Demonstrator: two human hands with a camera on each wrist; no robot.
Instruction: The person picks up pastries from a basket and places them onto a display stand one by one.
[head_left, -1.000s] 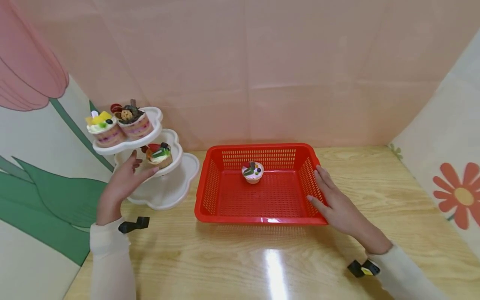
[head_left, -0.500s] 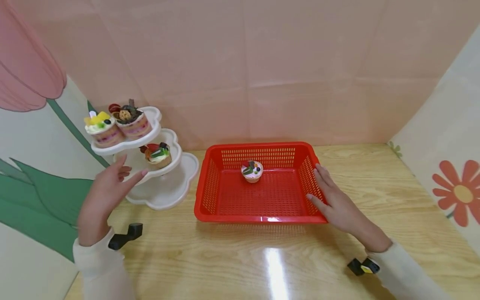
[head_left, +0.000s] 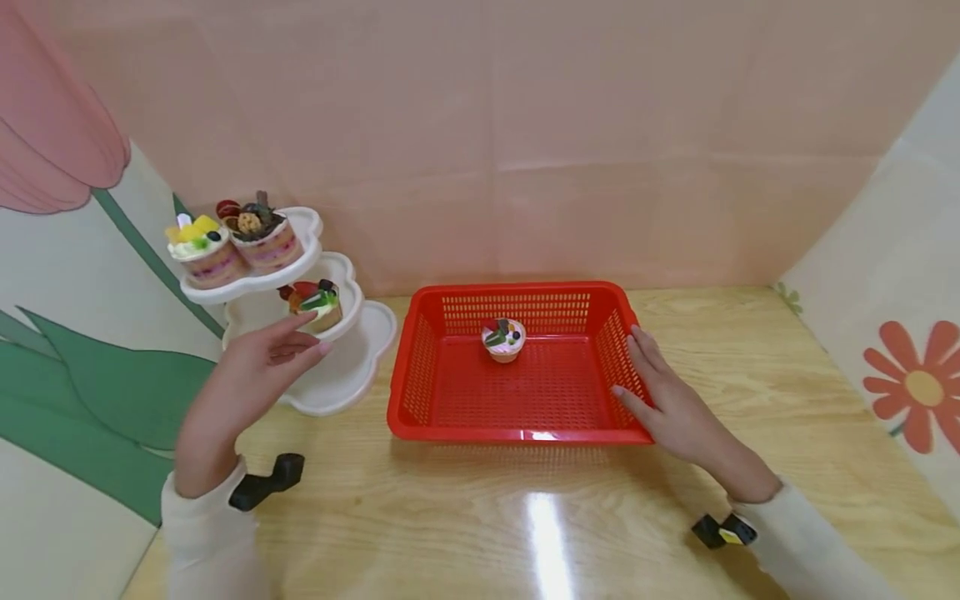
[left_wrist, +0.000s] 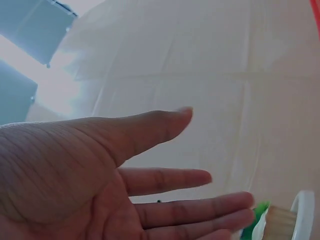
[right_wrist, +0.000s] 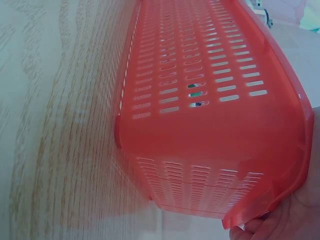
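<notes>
My left hand (head_left: 255, 367) reaches toward the middle tier of a white three-tier cake stand (head_left: 345, 375). Its thumb and fingers are extended and apart, with nothing between them. The index fingertip overlaps a fruit tart (head_left: 328, 317) there; part of this tart (left_wrist: 280, 222) also shows beyond the fingers in the left wrist view. My right hand (head_left: 667, 408) holds the right rim of a red plastic basket (head_left: 465, 434), thumb over the inside and fingertips (right_wrist: 240, 233) outside under the rim. A second fruit tart (head_left: 504, 342) stands upright inside the basket, toward the back.
The top tier carries a cream cake cup with yellow fruit (head_left: 206, 254) and a chocolate-topped cake cup (head_left: 268, 246). Behind the wooden table (head_left: 420, 525) rises a pink backdrop (head_left: 585, 150). Printed flower panels flank both sides.
My left hand drew back from the middle tier toward the lower left, then came forward again to the tart's front edge. My right hand and the basket stay in place.
</notes>
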